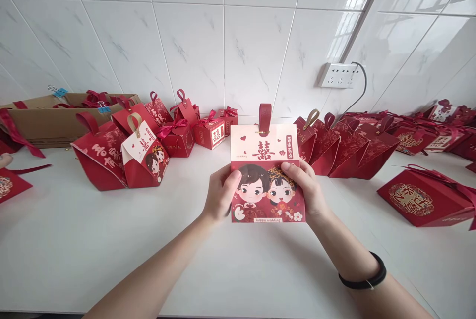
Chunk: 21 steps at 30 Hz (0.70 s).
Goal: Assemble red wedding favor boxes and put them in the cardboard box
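Note:
A red and cream wedding gift box [265, 175] is held upright above the white table, its front facing me. It carries two cartoon figures, the words "happy wedding" and a dark red strap handle on top. My left hand [222, 190] grips its left side, thumb on the front. On the right side my right hand [308, 187] grips it the same way, with a black band around that wrist. The fingers behind the box are hidden. Closest behind it on the right stand several folded red gift boxes [347, 153] with strap handles.
On the left, red gift boxes [98, 153] stand before a cardboard carton [48, 123] holding ribbons. A ribbon-tied red box [427, 197] lies at right, with a pile of boxes behind. Another person's fingers [5, 160] show at the left edge. A power strip [340, 76] hangs on the tiled wall.

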Available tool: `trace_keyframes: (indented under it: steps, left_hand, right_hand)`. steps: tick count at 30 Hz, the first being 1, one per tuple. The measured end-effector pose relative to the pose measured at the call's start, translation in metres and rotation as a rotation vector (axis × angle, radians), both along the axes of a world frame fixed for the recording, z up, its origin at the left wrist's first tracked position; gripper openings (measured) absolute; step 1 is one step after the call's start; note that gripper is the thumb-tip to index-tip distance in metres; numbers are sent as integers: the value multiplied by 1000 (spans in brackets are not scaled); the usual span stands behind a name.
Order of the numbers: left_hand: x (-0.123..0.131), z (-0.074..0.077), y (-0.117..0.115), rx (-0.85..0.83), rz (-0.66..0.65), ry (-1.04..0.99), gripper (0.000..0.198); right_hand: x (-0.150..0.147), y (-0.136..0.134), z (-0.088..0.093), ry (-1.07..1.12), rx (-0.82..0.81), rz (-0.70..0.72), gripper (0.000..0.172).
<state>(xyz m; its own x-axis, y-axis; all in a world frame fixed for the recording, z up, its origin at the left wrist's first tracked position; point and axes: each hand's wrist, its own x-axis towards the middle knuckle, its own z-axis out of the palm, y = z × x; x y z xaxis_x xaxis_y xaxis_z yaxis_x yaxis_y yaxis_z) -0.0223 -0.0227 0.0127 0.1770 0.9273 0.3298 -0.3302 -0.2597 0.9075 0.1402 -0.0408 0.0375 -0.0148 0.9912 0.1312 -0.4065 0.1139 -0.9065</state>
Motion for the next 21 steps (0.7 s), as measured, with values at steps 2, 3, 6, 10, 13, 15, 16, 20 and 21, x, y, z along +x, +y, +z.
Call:
trace_keyframes:
  steps: [2, 3, 6, 10, 13, 15, 16, 20, 21]
  left_hand:
    - [0, -1, 0, -4, 0, -3, 37]
    - [0, -1, 0, -6, 1, -5, 37]
    - [1, -1, 1, -7, 0, -9, 37]
    - [1, 0, 1, -6, -8, -10, 37]
    - [1, 1, 1, -8, -1, -3, 37]
    - [1, 1, 0, -8, 1, 2, 37]
    - [2, 1, 0, -9, 1, 3, 37]
    - [2, 2, 0, -13, -6, 5, 38]
    - [2, 2, 0, -13, -5, 5, 38]
  right_hand:
    - [0, 0, 1, 2, 5, 4, 25]
    - [0, -1, 1, 4, 7, 7, 24]
    - [0, -1, 2, 16, 14, 13, 23]
    - [0, -1, 2, 30, 17, 23, 20]
    - [1, -1, 1, 27, 10, 22, 20]
    - [1, -1, 1, 24, 4, 18, 21]
    - [0, -1, 1, 22, 2, 16, 21]
    - [-1, 0, 2, 16, -1, 16, 23]
    - [-1, 0, 2, 14, -2, 15, 23]
